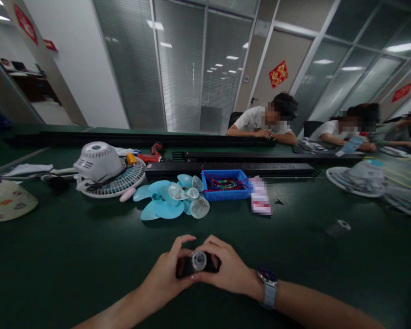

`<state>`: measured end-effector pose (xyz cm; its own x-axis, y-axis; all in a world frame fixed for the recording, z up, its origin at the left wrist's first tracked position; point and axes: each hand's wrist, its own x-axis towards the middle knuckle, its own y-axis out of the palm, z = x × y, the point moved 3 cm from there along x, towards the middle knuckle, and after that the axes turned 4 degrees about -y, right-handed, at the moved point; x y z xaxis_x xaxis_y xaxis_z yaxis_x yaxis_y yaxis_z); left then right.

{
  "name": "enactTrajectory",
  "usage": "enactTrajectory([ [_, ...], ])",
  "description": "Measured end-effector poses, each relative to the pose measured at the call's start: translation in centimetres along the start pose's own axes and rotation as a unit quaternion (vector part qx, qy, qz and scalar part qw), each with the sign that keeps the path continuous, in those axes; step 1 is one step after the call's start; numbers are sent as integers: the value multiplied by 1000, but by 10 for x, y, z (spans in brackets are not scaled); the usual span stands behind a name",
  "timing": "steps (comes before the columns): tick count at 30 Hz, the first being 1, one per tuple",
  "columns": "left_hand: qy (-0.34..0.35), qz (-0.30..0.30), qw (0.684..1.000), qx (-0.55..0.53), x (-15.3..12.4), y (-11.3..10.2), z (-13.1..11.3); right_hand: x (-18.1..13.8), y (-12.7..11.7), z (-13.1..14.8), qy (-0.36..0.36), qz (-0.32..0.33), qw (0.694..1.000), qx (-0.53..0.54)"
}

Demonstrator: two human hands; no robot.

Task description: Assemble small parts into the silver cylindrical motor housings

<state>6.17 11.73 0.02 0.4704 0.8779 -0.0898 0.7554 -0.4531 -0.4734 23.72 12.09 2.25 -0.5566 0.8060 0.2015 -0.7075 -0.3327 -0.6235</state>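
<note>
Between my two hands is a small round cylinder [199, 261], seen end-on, with a pale, shiny rim and a dark hole in its middle. What kind of part it is, I cannot make out. My left hand [169, 267] touches it from the left with thumb and fingertips, its index finger raised and curved above. From the right, my right hand [228, 264] pinches it between thumb and fingers. A watch [267, 283] with a light strap is on my right wrist. The cylinder's underside is hidden.
Light-blue fan blades [164, 201] lie ahead, beside a blue bin [224, 186] of wires. A fan head [101, 164] stands left near a red power drill [152, 154]. A grey spool [340, 227] is at right. Long black rails [233, 170] cross the table; co-workers [263, 122] sit beyond.
</note>
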Motion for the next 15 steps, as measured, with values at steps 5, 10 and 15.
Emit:
enactTrajectory([
  [5,11,-7,1000,13,-1,1,1,-2,0,0,3,4,1000,2],
  [10,28,-15,999,16,0,1,4,-2,0,0,9,7,1000,8],
  [15,46,-12,999,15,0,3,-2,-2,-1,-2,11,-4,999,51],
])
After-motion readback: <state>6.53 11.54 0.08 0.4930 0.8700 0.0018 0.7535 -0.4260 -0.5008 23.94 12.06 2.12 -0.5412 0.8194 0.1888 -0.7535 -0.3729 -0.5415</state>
